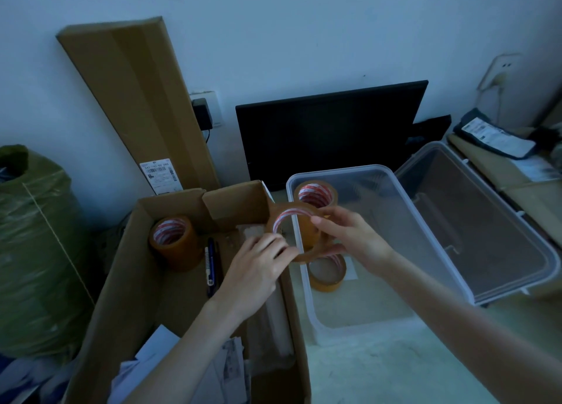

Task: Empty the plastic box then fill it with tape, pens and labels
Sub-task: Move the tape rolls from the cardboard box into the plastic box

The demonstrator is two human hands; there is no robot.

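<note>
Both hands, left (264, 262) and right (345, 237), grip one tape roll (299, 230) over the near-left rim of the plastic box (431, 224); two rolls lie inside; another roll (174, 240) and pens (210, 263) sit in the carton (121, 269) left.

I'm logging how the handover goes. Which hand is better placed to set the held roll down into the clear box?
Right, probably. The right hand grips the tape roll from the side of the plastic box and already reaches over its rim; the left hand holds it from above the cardboard box.
</note>
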